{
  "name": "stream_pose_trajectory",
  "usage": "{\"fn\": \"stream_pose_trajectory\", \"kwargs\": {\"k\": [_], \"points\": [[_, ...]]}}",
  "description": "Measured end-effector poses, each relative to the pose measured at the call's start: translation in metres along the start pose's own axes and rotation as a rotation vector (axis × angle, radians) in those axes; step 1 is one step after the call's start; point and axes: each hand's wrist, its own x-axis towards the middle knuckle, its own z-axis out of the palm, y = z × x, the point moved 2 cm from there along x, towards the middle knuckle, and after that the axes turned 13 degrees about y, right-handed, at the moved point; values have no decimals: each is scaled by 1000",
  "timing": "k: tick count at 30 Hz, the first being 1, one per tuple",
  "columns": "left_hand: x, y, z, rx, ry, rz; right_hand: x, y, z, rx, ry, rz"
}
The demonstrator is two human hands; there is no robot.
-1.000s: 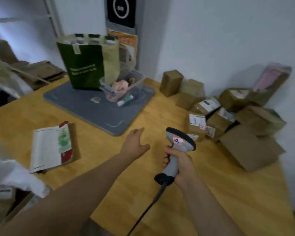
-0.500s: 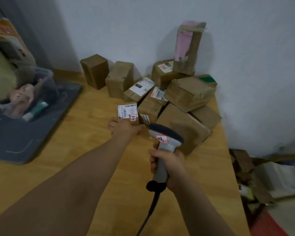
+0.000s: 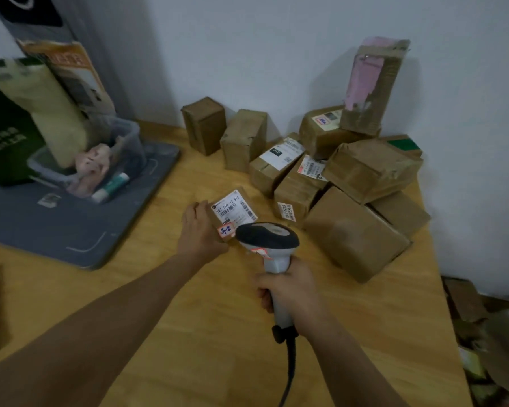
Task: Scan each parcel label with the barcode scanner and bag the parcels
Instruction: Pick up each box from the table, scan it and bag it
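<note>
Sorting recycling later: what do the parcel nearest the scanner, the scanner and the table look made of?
The parcel: likely cardboard, brown, with a white paper label. The scanner: seemingly plastic, matte black head, grey handle. The table: light wood or laminate, grain lines visible.

Bench (image 3: 188, 333): light wood, smooth, low sheen, grain showing. Parcel pile (image 3: 365, 171) far right: brown cardboard under brown tape, creased, faint gloss. Small parcel (image 3: 234, 208) near middle: same brown wrap, with a matt white paper label (image 3: 229, 205). Scanner (image 3: 266, 235): matt black plastic head, smooth pale grey plastic handle, black cable (image 3: 290, 365). Mat (image 3: 56, 230) left: grey, matt. Tub (image 3: 135, 136) on it: clear plastic. Tall parcel (image 3: 365, 80) far: taped cardboard with a pink patch, material unclear. Wall (image 3: 276, 39): matt paint.
</note>
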Motion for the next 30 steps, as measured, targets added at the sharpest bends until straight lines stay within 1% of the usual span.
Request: {"fn": "stream_pose_trajectory", "kwargs": {"k": [4,7,11,18,30], "points": [[-15,-26,-45,38,14,133,-25,-3,31,-139,3,-109],[-25,-46,-76,66,22,188,-45,-5,55,-207,3,-213],[-38,-76,-110,59,66,198,-69,-11,82,-266,2,-286],[-55,-116,-153,20,129,191,-104,-16,121,-330,-26,-341],[-79,-154,-187,53,207,135,-132,-18,158,-401,-81,-404]]}}
